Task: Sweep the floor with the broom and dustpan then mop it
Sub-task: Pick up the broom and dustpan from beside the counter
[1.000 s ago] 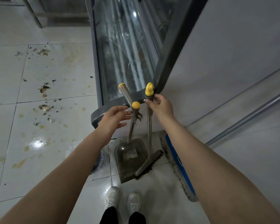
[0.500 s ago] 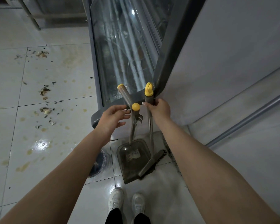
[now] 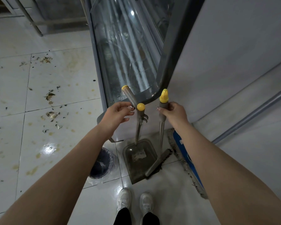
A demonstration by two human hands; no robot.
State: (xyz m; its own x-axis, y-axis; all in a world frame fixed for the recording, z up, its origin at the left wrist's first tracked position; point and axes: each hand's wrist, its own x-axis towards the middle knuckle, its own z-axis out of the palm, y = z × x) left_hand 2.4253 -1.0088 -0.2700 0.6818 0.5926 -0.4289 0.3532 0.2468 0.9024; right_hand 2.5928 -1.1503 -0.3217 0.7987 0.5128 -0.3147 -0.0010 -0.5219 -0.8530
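Observation:
My right hand (image 3: 173,112) grips the grey, yellow-capped handle of the broom (image 3: 161,127), whose bristle head rests on the floor beside the dustpan. The grey dustpan (image 3: 139,158) stands upright on the tiles, its forked handle (image 3: 131,99) topped with yellow caps. My left hand (image 3: 118,113) hovers with loosely curled fingers right beside that handle, fingertips at it, holding nothing. A blue flat mop (image 3: 185,158) with white fringe lies on the floor under my right forearm. Dirt and leaf scraps (image 3: 51,115) are scattered over the white tiles at left.
A glass display cabinet (image 3: 128,51) rises straight ahead, with a grey wall panel (image 3: 225,54) and a metal rail (image 3: 253,114) to the right. A dark round bin lined with plastic (image 3: 102,163) sits left of the dustpan. My white shoes (image 3: 135,202) stand just below it.
My right hand has pulled the broom to the right, away from the dustpan's handle clip. My left hand stays close to the dustpan handle.

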